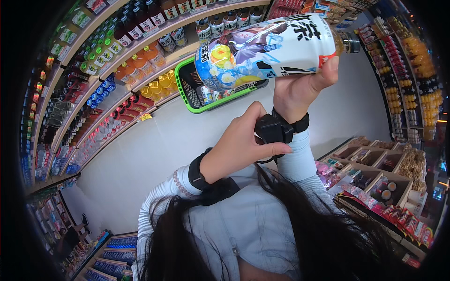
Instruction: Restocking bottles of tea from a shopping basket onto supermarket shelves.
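My right hand [300,89] holds a large drink bottle [262,54] up and tilted on its side. The bottle has a white and blue printed label and a dark cap pointing right; my thumb shows near its neck, while the other fingers are hidden behind it. With fingers and thumb, my left hand [239,143] grips a small black box-shaped device [273,129] at my right wrist, beside a black wrist strap [301,123]. Beyond my hands is a black basket [187,89] with a bright green rim, partly covered by the bottle. Some packaged goods lie inside it.
Curved shelves [126,91] packed with bottled drinks run along the left and far side. More stocked shelves [398,79] stand at the right. Wooden bins [370,171] of packaged snacks are at the lower right, and pale floor [126,159] lies between.
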A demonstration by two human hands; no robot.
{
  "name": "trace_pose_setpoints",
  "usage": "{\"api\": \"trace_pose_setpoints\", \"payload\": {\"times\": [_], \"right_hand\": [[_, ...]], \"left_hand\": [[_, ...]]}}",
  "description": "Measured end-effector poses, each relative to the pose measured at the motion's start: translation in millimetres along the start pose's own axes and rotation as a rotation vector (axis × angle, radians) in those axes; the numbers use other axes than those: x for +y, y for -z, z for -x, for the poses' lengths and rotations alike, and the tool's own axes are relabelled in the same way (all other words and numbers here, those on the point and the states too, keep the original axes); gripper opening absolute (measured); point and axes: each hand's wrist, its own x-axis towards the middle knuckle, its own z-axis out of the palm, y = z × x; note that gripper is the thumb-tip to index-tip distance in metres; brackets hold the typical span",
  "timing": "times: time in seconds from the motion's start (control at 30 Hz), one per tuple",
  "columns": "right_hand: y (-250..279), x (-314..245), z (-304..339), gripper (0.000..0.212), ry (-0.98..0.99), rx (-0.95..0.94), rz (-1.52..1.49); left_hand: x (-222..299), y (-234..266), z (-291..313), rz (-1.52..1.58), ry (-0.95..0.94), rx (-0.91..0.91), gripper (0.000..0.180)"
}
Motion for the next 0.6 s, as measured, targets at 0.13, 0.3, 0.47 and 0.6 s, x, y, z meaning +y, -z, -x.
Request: {"api": "trace_pose_setpoints", "payload": {"times": [0.13, 0.3, 0.47, 0.6], "right_hand": [[-18, -17, -2, 0.06, 0.049, 0.035, 0.13], [-28, -20, -11, 0.059, 0.106, 0.084, 0.08], [-27, -22, -11, 0.059, 0.072, 0.095, 0.027], [-23, -22, -11, 0.059, 0.016, 0.1, -0.025]], "left_hand": [[10, 6, 3, 0.023, -0.066, -0.138, 0.057], [1, 7, 3, 0.164, -0.103, -0.213, 0.055], [-2, 11, 3, 0.244, -0.007, -0.28, 0.05], [0, 16, 1, 0.133, -0.019, -0.313, 0.044]]}}
